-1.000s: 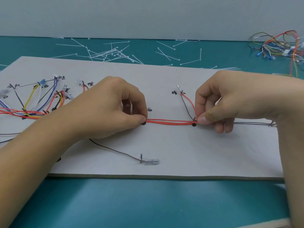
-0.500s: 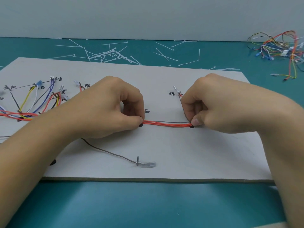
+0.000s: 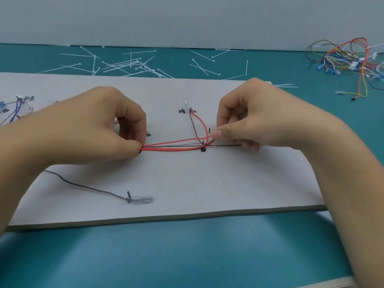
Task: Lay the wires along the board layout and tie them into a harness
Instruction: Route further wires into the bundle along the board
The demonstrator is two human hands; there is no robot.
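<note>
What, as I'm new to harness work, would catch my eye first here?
The left hand and right hand pinch red wires stretched between them on the board. Cable ties lie scattered on the table behind it, and a wire tangle sits far right.

Pale grey board (image 3: 207, 183): matt, paper-like. Red wires (image 3: 172, 150): smooth plastic insulation. White cable ties (image 3: 122, 64), 12 o'clock: plastic. Teal tabletop (image 3: 187, 256): matt, smooth.

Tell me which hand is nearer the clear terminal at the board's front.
Left. The left hand pinches the red wires just behind and left of the terminal. The right hand pinches them farther off, behind and to its right.
</note>
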